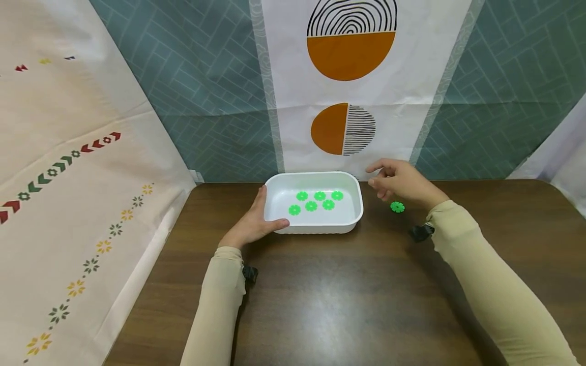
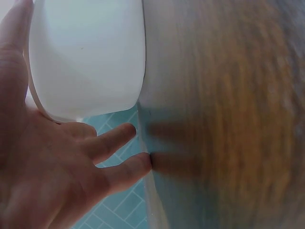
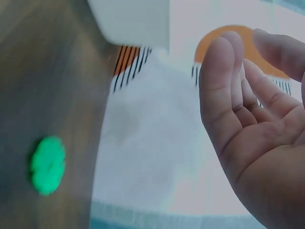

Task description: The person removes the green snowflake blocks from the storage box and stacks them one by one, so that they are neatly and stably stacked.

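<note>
A white plastic tub point(image 1: 316, 229) stands at the back of the table, with several green flower-shaped discs point(image 1: 311, 206) lying flat in it. My left hand point(image 1: 251, 223) holds the tub's left front corner, thumb over the front rim and fingers along the left end. In the left wrist view, two fingers point(image 2: 112, 143) stick out below the tub wall point(image 2: 86, 62). To the right of the tub, my right hand point(image 1: 398, 180) hovers with fingers loosely bent and nothing between them. One more green disc point(image 1: 397, 207) lies on the table below that hand.
The brown wooden table point(image 1: 320, 295) reaches back to a hanging cloth point(image 1: 206, 101) with a printed white panel point(image 1: 293, 86). A white embroidered cloth point(image 1: 114, 203) runs along the left side. Each wrist carries a small black device point(image 1: 421, 232).
</note>
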Demonstrator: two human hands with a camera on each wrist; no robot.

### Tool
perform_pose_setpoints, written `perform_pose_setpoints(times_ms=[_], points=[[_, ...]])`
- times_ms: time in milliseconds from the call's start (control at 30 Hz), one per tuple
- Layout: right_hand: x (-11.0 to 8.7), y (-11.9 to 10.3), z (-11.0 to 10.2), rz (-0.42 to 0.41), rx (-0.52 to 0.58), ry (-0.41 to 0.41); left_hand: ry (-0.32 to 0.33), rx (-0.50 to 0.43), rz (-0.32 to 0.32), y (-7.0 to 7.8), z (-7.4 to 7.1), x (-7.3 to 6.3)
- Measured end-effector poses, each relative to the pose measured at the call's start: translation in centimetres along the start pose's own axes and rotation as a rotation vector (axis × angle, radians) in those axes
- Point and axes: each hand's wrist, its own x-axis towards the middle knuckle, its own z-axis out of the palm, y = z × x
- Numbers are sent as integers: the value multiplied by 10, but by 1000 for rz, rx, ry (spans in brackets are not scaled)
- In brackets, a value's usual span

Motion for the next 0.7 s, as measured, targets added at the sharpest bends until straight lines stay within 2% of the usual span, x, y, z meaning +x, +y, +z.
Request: perform_pose_setpoints(times_ms=[233,433,700], points=[[27,-24,21,-62,-16,-29,-10,-5,0,-2,0,1],[51,-37,40,-122,26,-79,-11,-16,-3,-2,-1,-2],[74,-49,62,-97,20,-77,0,-35,-13,-2,0,-1]])
